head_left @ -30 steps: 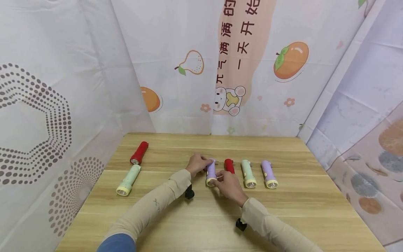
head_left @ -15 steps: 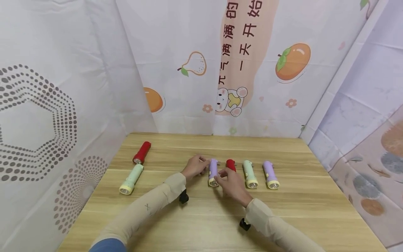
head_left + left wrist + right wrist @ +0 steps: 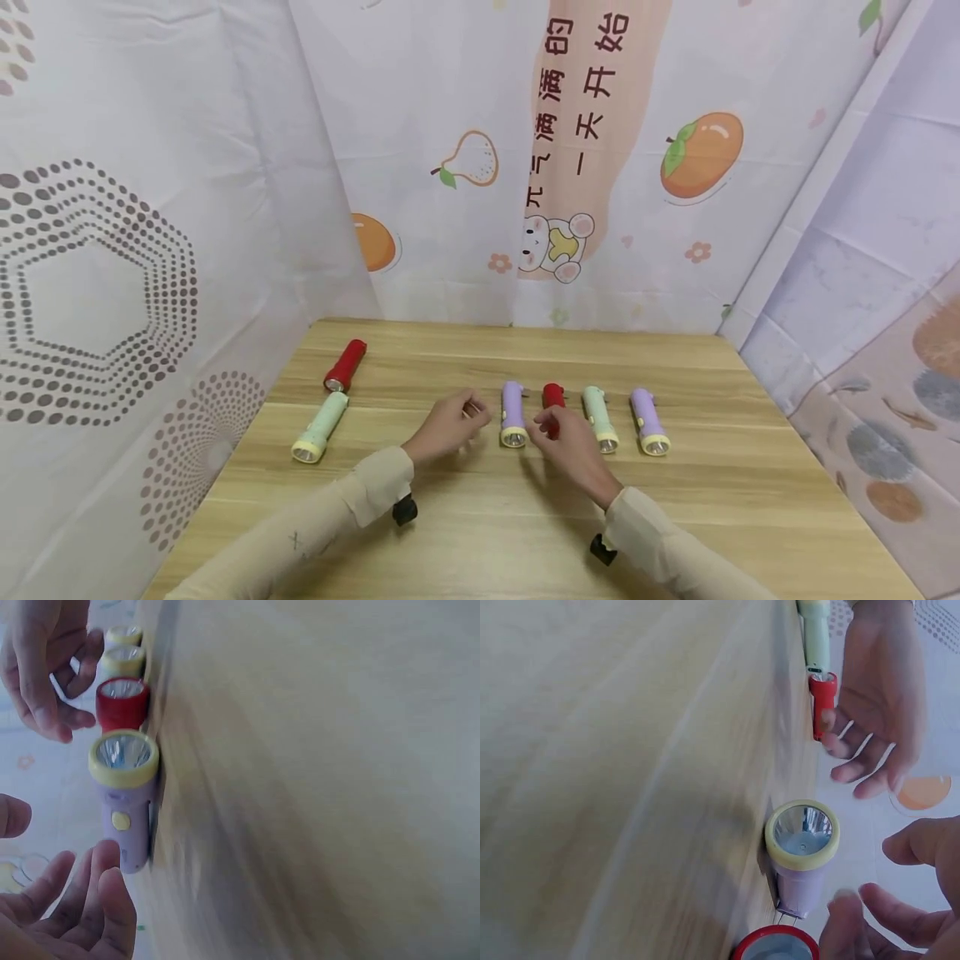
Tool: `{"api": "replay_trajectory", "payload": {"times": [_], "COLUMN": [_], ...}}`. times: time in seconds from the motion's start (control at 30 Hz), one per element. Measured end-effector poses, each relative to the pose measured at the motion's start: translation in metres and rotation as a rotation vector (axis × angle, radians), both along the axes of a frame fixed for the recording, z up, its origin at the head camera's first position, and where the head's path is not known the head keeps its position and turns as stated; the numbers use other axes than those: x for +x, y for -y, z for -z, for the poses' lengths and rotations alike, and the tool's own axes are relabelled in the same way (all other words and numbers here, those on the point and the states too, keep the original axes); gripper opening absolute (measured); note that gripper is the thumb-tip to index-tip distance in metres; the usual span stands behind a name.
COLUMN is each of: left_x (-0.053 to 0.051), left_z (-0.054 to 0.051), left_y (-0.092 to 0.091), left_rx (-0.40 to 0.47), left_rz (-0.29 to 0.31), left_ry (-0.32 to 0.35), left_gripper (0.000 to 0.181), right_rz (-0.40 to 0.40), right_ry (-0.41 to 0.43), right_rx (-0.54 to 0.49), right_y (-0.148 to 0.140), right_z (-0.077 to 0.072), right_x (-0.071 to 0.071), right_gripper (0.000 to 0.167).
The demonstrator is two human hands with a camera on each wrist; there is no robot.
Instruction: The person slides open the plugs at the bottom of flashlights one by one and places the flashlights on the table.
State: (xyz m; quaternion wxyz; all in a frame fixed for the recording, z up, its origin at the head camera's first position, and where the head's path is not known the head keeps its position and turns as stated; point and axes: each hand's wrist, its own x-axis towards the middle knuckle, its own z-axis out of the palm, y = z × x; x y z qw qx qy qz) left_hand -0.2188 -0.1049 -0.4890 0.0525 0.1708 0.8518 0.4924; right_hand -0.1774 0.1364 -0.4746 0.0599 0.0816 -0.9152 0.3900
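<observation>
A purple flashlight [image 3: 513,412] with a yellow rim lies between the two hands, its lens toward the person. My left hand [image 3: 448,427] hovers just left of it, fingers loosely bent and holding nothing. On its other side my right hand [image 3: 570,446] is over the lower part of a red flashlight [image 3: 553,395], hiding some of it; its fingers are relaxed and apart from the purple one. In the left wrist view the purple flashlight [image 3: 127,802] stands clear of both hands. The right wrist view shows a gap between the fingers and the purple flashlight [image 3: 801,855].
Right of the hands lie a mint green flashlight [image 3: 600,417] and another purple flashlight [image 3: 648,419]. At the left a red flashlight [image 3: 347,365] nearly meets a mint green flashlight [image 3: 321,427]. Printed curtains [image 3: 420,100] border the wooden table [image 3: 480,533].
Both hands have let go of the purple flashlight. The left hand has drawn back left and toward the person; the right has moved slightly right. The view has shifted a little.
</observation>
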Motion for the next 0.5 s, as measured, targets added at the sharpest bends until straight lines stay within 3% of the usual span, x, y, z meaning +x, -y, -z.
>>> {"api": "replay_trajectory", "payload": {"times": [0.2,0.5], "left_x": [0.027,0.045], "left_z": [-0.003,0.004], "left_y": [0.009,0.02], "left_rx": [-0.094,-0.109], "left_rz": [0.019,0.053], "left_ry": [-0.125,-0.124], "left_gripper": [0.023,0.019], "right_rz": [-0.042,-0.069], "right_ry": [-0.01,0.003], "right_rx": [0.022,0.028], "right_y": [-0.007,-0.009], "right_z": [0.005,0.009], "right_x": [0.014,0.029], "right_gripper": [0.016,0.017]}}
